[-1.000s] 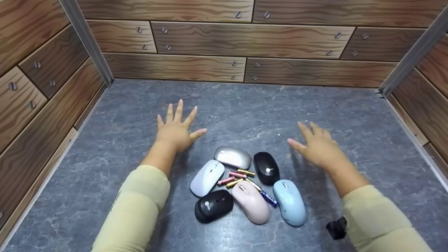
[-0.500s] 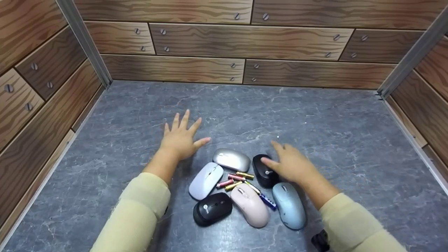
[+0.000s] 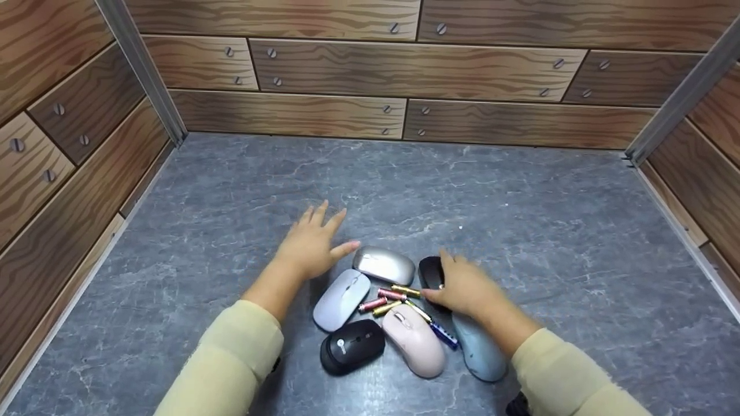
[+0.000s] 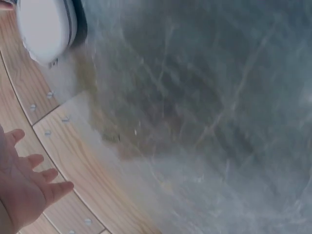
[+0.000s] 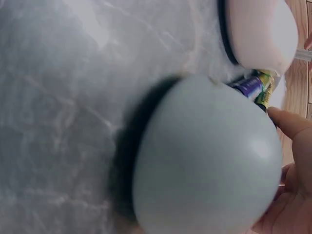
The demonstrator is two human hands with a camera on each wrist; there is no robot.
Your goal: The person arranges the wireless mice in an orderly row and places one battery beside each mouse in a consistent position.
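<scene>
My right hand [image 3: 469, 286] is over the black computer mouse [image 3: 430, 271] at the right back of a cluster, thumb at its left edge and fingers along its right side. The hand hides much of that mouse. In the right wrist view, the thumb [image 5: 290, 122] reaches near the batteries, while the blue mouse [image 5: 209, 161] blocks most of the fingers. My left hand [image 3: 307, 245] has its fingers spread and holds nothing. Its thumb is nearest the silver mouse [image 3: 384, 266]. Several small batteries [image 3: 390, 294] in pink, gold and blue lie among the mice.
A pale lilac mouse [image 3: 342, 300], a second black mouse [image 3: 352, 346] and a pink mouse [image 3: 414, 341] complete the ring, with the blue mouse partly under my right forearm. The grey marbled surface [image 3: 404, 173] is bounded by wood-patterned walls [image 3: 324, 112].
My right hand has moved left and toward me, from beside the cluster onto the black mouse. My left hand has drawn closer to the silver mouse. The mice and batteries have stayed in place.
</scene>
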